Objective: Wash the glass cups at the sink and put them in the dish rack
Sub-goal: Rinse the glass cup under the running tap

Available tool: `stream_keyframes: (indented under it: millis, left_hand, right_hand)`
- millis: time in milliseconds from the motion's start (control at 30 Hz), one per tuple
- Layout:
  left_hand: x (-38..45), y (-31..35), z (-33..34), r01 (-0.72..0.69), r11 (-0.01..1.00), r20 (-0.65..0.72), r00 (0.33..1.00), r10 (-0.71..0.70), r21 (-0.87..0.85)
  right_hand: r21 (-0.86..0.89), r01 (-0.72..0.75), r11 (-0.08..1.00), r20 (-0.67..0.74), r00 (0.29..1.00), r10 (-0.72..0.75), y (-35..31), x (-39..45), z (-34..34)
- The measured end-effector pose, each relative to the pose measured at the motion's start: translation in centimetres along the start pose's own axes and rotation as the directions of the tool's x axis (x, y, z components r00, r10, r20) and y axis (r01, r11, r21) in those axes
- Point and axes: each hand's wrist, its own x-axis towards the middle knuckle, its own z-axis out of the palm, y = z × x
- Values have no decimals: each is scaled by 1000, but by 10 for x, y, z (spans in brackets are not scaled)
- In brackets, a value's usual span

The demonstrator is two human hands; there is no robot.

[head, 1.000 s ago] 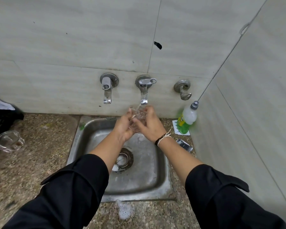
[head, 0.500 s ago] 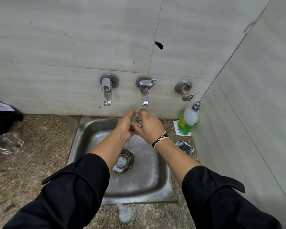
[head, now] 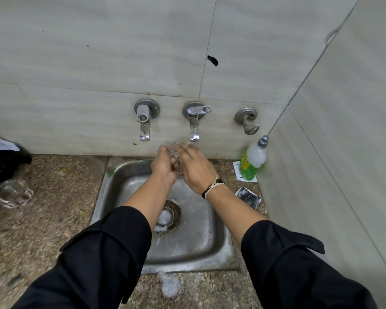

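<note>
Together, the left hand [head: 164, 167] and right hand [head: 195, 168] grip a glass cup [head: 173, 150] under the running middle tap [head: 194, 128], above the steel sink [head: 210, 246]. Its orientation is unclear. Another glass cup [head: 9, 192] lies sideways on the worktop [head: 54, 219].

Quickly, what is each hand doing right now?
Left hand: fingers curled round the glass cup under the running tap.
Right hand: holds the same cup.

The speckled stone worktop [head: 54, 219] carries a glass cup [head: 10, 192] on its side near the left edge, and a green soap bottle [head: 252, 162] in the far right corner.
</note>
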Motion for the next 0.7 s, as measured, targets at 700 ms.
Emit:
stream_keyframes:
  millis: [700]
  left_hand:
    - [4,-6,-3,-104,988,194,978,80,117]
  right_hand:
    - [-254,-181,950,-39,984,176,-16,35,-23]
